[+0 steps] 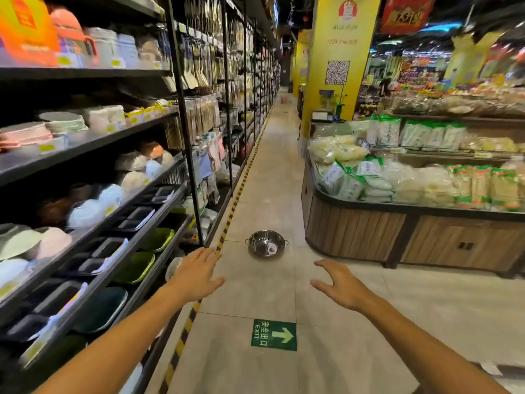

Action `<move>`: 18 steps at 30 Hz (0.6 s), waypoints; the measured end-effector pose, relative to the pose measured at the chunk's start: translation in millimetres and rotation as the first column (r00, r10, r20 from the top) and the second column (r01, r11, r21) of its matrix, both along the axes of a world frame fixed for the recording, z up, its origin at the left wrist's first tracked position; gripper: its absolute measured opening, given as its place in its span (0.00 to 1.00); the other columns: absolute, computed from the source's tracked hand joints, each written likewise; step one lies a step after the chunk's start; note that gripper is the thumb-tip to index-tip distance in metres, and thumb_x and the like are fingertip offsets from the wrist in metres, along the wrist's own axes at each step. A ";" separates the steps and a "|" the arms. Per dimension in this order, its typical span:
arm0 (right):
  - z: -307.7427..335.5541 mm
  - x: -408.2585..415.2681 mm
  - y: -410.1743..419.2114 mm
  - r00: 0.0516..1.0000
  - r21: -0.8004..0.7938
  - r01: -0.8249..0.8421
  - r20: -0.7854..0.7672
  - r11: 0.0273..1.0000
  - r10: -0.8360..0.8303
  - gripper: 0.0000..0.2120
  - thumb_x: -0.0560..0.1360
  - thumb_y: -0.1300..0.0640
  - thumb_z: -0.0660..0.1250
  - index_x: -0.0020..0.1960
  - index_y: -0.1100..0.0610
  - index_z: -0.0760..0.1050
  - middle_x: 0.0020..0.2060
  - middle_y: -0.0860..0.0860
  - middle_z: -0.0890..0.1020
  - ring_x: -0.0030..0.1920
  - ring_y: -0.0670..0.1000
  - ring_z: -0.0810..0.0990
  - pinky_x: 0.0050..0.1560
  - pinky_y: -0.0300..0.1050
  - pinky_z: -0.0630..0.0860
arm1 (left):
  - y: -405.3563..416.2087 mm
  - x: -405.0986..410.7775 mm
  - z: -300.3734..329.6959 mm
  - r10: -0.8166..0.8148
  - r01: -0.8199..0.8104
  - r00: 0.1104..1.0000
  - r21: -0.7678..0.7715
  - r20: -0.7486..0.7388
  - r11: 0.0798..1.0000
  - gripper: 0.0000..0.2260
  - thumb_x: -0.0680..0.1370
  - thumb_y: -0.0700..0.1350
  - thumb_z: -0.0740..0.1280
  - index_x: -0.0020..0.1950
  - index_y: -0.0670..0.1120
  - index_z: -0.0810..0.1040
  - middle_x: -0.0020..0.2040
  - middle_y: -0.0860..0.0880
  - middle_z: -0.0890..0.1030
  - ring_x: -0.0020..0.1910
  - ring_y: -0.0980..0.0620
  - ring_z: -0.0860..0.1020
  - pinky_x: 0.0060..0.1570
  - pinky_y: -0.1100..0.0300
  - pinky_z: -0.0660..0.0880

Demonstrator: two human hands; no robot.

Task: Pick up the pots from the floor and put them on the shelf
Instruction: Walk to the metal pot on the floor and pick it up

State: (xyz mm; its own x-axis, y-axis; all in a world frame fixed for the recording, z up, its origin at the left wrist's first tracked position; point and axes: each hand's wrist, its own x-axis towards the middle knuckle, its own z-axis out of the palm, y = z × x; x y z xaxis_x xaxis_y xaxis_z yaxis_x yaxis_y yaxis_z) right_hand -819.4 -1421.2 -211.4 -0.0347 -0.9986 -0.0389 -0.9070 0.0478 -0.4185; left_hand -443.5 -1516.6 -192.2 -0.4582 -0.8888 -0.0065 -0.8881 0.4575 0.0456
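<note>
A shiny steel pot [266,243] with two small side handles and a label inside stands upright on the tiled aisle floor, a short way ahead. My left hand [197,273] reaches forward, palm down, fingers spread, holding nothing, to the left of the pot and nearer to me. My right hand [339,283] is also stretched out and open, to the right of the pot and nearer to me. Neither hand touches the pot. The black shelf [93,140] runs along the left side, several tiers deep, stocked with bowls and trays.
A wooden display counter [355,226] piled with packaged food stands on the right. A yellow pillar [335,52] rises behind it. Yellow-black tape [227,223] lines the shelf's foot. A green exit sticker [273,334] lies on the floor. The aisle runs on ahead.
</note>
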 end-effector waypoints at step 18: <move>-51.5 -117.4 -442.2 0.997 0.086 0.053 0.060 0.995 -0.058 0.31 0.78 0.38 0.63 0.76 0.52 0.65 0.74 0.50 0.70 0.73 0.52 0.68 0.72 0.46 0.64 | -467.4 -124.9 -74.3 -0.036 0.036 0.999 0.115 -0.001 0.993 0.33 0.79 0.65 0.57 0.79 0.49 0.59 0.80 0.47 0.60 0.78 0.47 0.58 0.76 0.52 0.56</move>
State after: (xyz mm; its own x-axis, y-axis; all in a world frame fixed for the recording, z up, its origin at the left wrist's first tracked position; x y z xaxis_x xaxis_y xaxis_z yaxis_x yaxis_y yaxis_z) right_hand -936.8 -1863.4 -262.9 -0.0847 -0.9884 -0.1262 -0.8743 0.1344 -0.4664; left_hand -568.4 -1984.0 -266.4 -0.4899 -0.8651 -0.1079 -0.8711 0.4811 0.0984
